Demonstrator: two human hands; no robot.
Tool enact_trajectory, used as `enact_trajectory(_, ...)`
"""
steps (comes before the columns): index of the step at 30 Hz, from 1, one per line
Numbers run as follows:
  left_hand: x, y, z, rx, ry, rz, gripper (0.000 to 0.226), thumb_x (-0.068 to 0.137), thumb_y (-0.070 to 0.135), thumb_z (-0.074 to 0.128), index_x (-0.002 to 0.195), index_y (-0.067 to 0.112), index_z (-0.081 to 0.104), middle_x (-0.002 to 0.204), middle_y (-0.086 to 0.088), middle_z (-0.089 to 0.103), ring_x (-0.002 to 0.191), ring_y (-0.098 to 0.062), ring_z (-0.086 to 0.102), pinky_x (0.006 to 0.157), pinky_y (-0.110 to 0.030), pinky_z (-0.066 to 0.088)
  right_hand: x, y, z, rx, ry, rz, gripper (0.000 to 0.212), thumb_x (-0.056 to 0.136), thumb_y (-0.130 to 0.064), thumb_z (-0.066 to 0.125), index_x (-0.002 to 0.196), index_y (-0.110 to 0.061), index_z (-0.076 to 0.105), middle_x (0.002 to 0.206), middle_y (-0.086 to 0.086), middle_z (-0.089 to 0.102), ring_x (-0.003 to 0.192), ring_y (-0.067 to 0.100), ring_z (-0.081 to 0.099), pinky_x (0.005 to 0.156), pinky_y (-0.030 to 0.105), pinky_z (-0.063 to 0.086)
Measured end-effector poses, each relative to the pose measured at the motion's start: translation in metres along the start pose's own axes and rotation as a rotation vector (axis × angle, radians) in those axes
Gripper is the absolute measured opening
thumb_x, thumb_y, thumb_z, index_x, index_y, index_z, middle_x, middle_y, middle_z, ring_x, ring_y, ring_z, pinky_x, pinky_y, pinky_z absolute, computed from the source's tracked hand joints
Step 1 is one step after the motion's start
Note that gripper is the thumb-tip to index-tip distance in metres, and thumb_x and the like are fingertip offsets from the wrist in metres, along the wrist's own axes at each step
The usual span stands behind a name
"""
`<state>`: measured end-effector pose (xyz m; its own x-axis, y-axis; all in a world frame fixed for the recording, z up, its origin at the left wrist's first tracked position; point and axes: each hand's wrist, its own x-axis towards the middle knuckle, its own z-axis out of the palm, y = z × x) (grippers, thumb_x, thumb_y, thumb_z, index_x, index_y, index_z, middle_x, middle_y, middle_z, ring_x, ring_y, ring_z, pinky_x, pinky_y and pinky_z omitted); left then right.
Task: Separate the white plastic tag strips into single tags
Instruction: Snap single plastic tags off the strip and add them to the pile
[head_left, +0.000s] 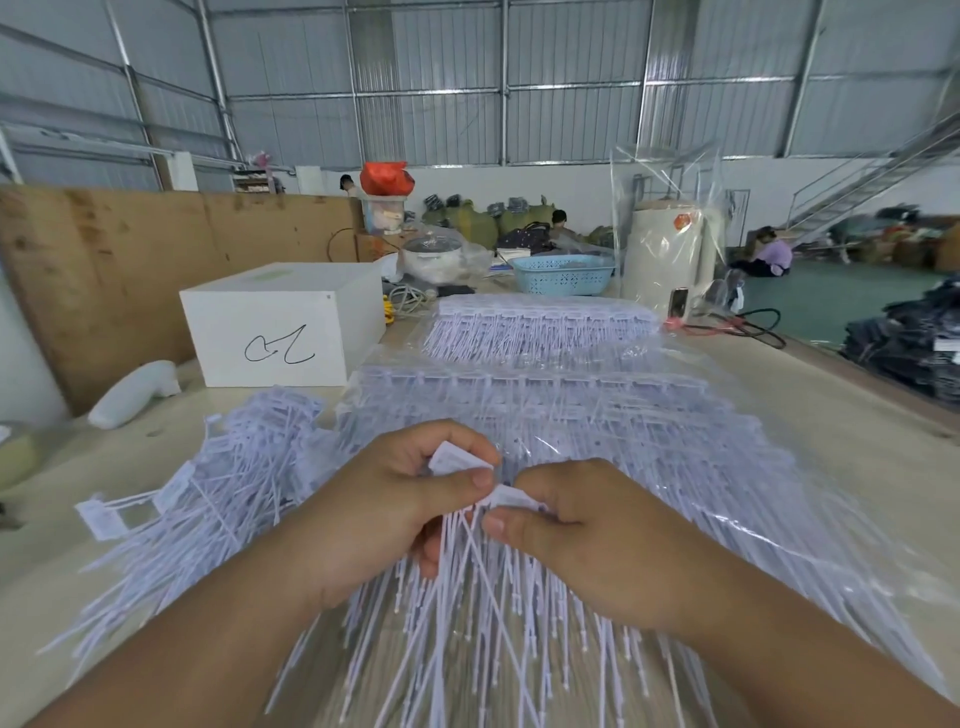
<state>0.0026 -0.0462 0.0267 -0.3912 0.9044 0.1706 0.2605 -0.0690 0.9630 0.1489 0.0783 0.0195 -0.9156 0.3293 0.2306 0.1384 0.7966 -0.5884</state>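
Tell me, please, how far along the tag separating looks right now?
Done: a loose pile of single tags lies at left. In hand: the left hand and right hand pinch tag heads. Left: bagged strips and another stack behind.

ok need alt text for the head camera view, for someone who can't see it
Two bare hands, the left hand and right hand, each pinch a white tag head over a table heaped with white plastic tag strips. Loose single tags lie at left, near a white box.
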Motion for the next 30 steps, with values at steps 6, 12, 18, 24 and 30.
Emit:
enact_trajectory(6, 0.001, 0.001, 0.010, -0.012, 0.123, 0.068, 0.010, 0.073, 0.030, 0.070, 0.081, 0.026, 0.074, 0.062, 0.000, 0.061, 0.047, -0.022, 0.048, 0.040, -0.021, 0.040, 0.002, -0.001, -0.002, 0.037, 0.088, 0.026, 0.043, 0.090, -0.046, 0.060, 0.063, -0.016, 0.046, 0.047, -0.010, 0.040, 0.043, 0.007, 0.035, 0.051, 0.030, 0.030)
enact_trajectory(12, -0.001, 0.009, 0.025, -0.248, 0.227, 0.096, 0.010, 0.068, 0.027, 0.069, 0.076, 0.021, 0.072, 0.062, -0.007, 0.058, 0.042, -0.017, 0.048, 0.039, -0.021, 0.040, 0.000, -0.011, -0.001, 0.103, 0.293, -0.042, 0.034, 0.094, -0.040, 0.058, 0.062, -0.032, 0.048, 0.049, -0.011, 0.044, 0.045, 0.008, 0.037, 0.050, 0.029, 0.030)
enact_trajectory(18, -0.008, 0.020, 0.034, -0.587, 0.255, 0.015, 0.009, 0.073, 0.020, 0.066, 0.076, 0.020, 0.074, 0.056, -0.004, 0.057, 0.035, -0.011, 0.048, 0.033, -0.017, 0.038, 0.000, -0.025, 0.006, 0.236, 0.477, -0.102, 0.040, 0.096, -0.038, 0.055, 0.065, -0.015, 0.045, 0.047, -0.009, 0.037, 0.045, 0.006, 0.032, 0.048, 0.031, 0.032)
enact_trajectory(24, -0.002, 0.012, 0.019, -0.524, 0.333, -0.037, 0.009, 0.081, 0.018, 0.063, 0.088, 0.018, 0.069, 0.060, -0.006, 0.050, 0.042, -0.013, 0.042, 0.037, -0.020, 0.039, -0.007, -0.016, -0.017, 0.420, 0.423, -0.123, 0.030, 0.088, -0.050, 0.053, 0.068, -0.029, 0.044, 0.045, -0.012, 0.036, 0.039, 0.002, 0.028, 0.040, 0.014, 0.024)
enact_trajectory(30, -0.009, 0.012, 0.033, -0.314, 0.104, 0.019, 0.022, 0.067, 0.039, 0.076, 0.084, 0.025, 0.074, 0.062, -0.008, 0.058, 0.056, -0.020, 0.056, 0.040, -0.021, 0.041, -0.001, -0.009, -0.001, 0.079, 0.116, -0.145, 0.040, 0.092, -0.052, 0.053, 0.127, -0.039, 0.037, 0.075, -0.010, 0.062, 0.058, 0.002, 0.055, 0.054, 0.023, 0.042)
